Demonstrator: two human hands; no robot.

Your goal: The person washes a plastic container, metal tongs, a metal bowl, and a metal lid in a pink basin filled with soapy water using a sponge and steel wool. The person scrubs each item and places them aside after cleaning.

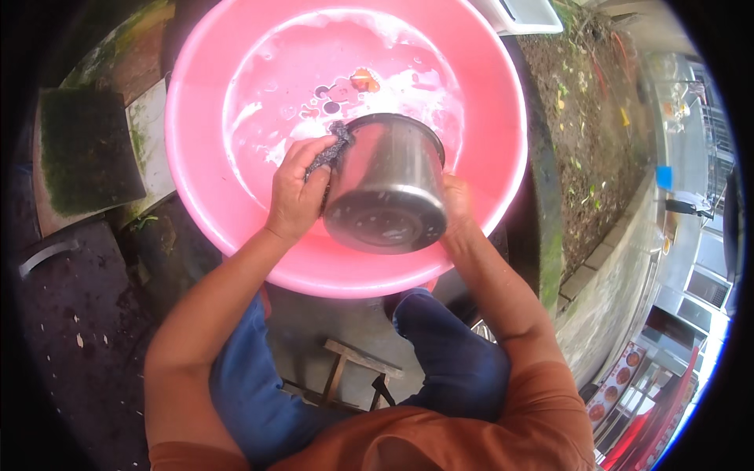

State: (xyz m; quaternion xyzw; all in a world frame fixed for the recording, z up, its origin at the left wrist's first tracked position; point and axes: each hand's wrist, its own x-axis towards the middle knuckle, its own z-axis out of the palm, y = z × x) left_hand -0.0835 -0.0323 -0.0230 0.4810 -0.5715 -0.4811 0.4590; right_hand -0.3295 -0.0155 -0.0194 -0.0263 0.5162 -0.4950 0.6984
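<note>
A stainless steel pot (pixel 386 182) is tilted over the near part of a large pink plastic basin (pixel 197 135), its base turned toward me. My left hand (pixel 300 185) presses a dark metal scouring pad (pixel 330 153) against the pot's left side. On the opposite side my right hand (pixel 458 203) grips the pot, its fingers partly hidden behind the wall. Shallow water with suds lies in the basin. Beyond the pot, an orange scrap (pixel 365 80) and a few small dark bits (pixel 331 107) sit in that water.
A white plastic container (pixel 524 17) stands past the basin's far right rim. Mossy slabs (pixel 88 150) lie to the left, above a dark board with a curved handle (pixel 47 256). Between my legs is a wooden stool frame (pixel 359 359). A low kerb (pixel 580 277) borders soil on the right.
</note>
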